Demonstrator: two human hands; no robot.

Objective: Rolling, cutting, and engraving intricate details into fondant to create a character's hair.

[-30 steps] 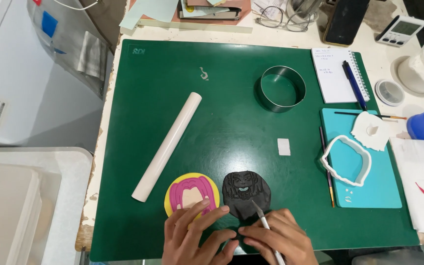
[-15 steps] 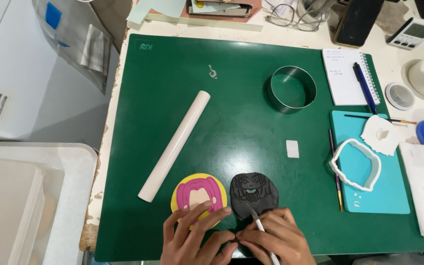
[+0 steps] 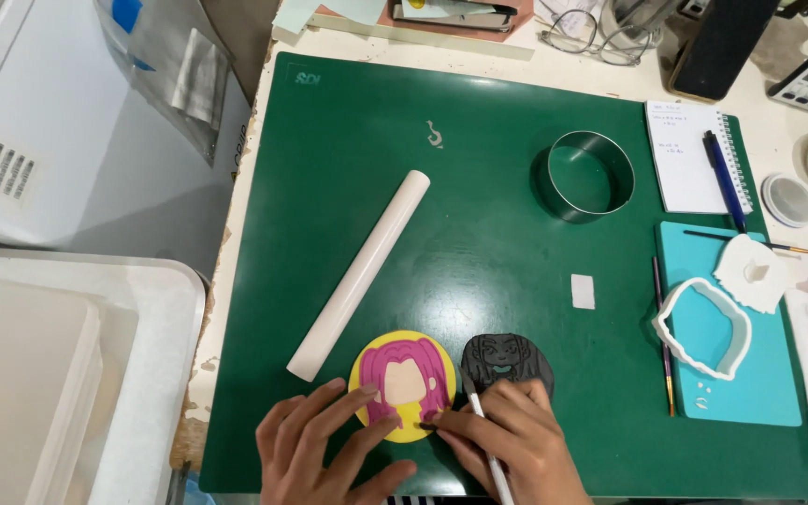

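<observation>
From the head camera, both hands work at the near edge of a green cutting mat [image 3: 479,234] on the counter. The left hand [image 3: 324,449] lies spread, holding nothing, fingertips touching the lower rim of a yellow disc [image 3: 402,385] bearing a pink-haired figure. The right hand [image 3: 516,441] grips a thin white tool [image 3: 486,440], fingers closed around it, a fingertip on the disc's edge. Just right of the disc lies a dark moulded piece [image 3: 507,363]. A white rolling pin [image 3: 359,273] lies diagonally nearby; a metal ring cutter [image 3: 591,176] sits farther back.
</observation>
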